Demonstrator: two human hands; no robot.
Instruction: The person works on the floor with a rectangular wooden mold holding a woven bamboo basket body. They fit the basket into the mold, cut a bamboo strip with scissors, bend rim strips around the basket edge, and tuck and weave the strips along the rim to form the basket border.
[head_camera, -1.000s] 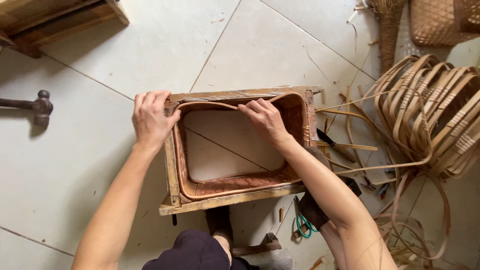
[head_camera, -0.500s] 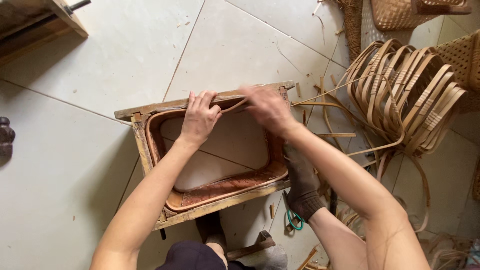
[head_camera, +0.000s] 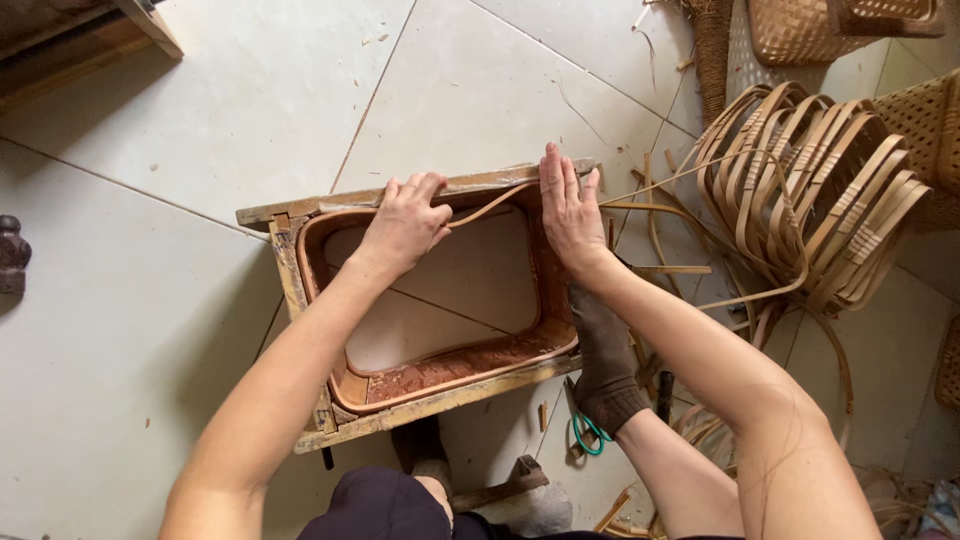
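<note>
A rectangular wooden frame (head_camera: 430, 400) lies on the tiled floor (head_camera: 200, 130), its long axis running left to right with the right end tipped slightly away from the person. Inside it, a bamboo strip (head_camera: 480, 208) lines the walls as a rounded loop. The left hand (head_camera: 405, 225) presses curled fingers on the far rail, pinching the strip against it. The right hand (head_camera: 570, 210) lies flat and open along the far right corner, fingers pointing away, apparently on the strip's loose end, though the contact is hard to see. A coil of strips (head_camera: 820, 200) sits right of the frame, and a dark-socked foot (head_camera: 603, 360) rests by its right side.
</note>
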